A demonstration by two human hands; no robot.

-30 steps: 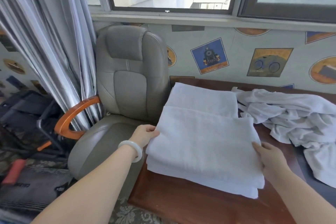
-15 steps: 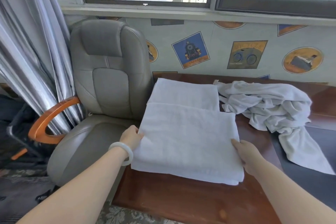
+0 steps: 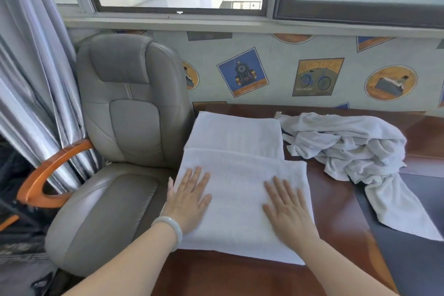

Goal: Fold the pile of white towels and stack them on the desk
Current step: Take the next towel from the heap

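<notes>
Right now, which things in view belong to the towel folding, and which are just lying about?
Part of the job: near folded towel, under the flat left hand and right hand; second folded towel behind it; unfolded towel pile; desk.
Just lying about: grey chair; curtain; wall pictures.

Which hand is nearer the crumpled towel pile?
Right. The right hand lies flat on the folded towel, toward the crumpled towel pile but apart from it; the left hand lies flat at the towel's left edge, farther away.

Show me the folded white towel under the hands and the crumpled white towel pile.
Folded white towel [image 3: 237, 194]: head view, bare centre of its top face.
Crumpled white towel pile [image 3: 348, 146]: head view, middle of the heap.
</notes>
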